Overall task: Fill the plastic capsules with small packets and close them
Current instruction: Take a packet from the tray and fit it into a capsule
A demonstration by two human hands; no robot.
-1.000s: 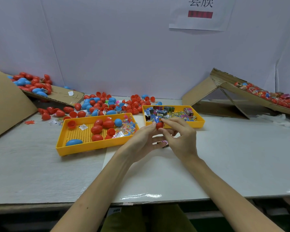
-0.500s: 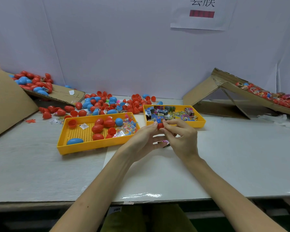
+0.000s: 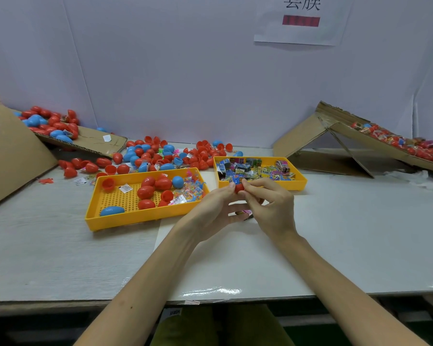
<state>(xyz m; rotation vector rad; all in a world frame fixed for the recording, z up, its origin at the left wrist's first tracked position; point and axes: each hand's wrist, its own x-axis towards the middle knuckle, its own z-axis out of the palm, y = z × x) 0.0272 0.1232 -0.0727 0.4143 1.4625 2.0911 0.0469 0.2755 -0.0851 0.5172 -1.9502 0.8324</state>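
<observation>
Since 1 s ago R hand (image 3: 273,208) fingers curled in. It and L hand (image 3: 210,211) both pinch the red capsule (image 3: 239,188) above the packet tray (image 3: 301,186) near rim. I'd align halves squarely, then squeeze.

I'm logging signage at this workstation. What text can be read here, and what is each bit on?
"套膜", tops cropped by the frame: white paper sign on the wall.
Red bar on that sign: print blurred, unreadable.
Tag below the table edge: upside down, too blurred.
Packets in the right yellow tray: print too small.
White sachet in the left yellow tray: print too small.
</observation>
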